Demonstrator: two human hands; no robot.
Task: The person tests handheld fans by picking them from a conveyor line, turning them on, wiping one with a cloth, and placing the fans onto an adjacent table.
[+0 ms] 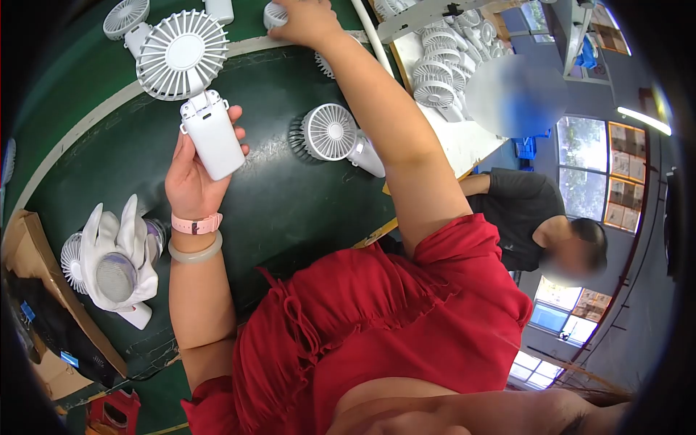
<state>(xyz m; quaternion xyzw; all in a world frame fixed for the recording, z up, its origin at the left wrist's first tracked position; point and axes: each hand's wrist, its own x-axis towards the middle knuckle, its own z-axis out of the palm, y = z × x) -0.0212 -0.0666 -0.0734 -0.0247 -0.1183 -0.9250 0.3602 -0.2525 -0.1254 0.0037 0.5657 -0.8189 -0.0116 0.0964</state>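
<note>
My left hand (197, 170) is closed around the white body of a handheld fan (210, 138), its round slatted head pointing away from me. At the far edge of the view, my right hand (308, 22) has its fingers around the edge of another white fan (274, 16), partly cut off and covered by the hand. Below my right forearm lies a loose fan (332, 132) on the dark green table (283, 210). Part of one more fan (324, 65) shows beside that forearm. Further white fans (127, 20) rest beyond my left hand.
A white rabbit-eared object (116, 254) stands at the left by a cardboard box (54, 283). Many white fans (442, 72) crowd a white surface at the upper right. A person in a dark shirt (518, 210) is on the right. A red stool (114, 412) is at lower left.
</note>
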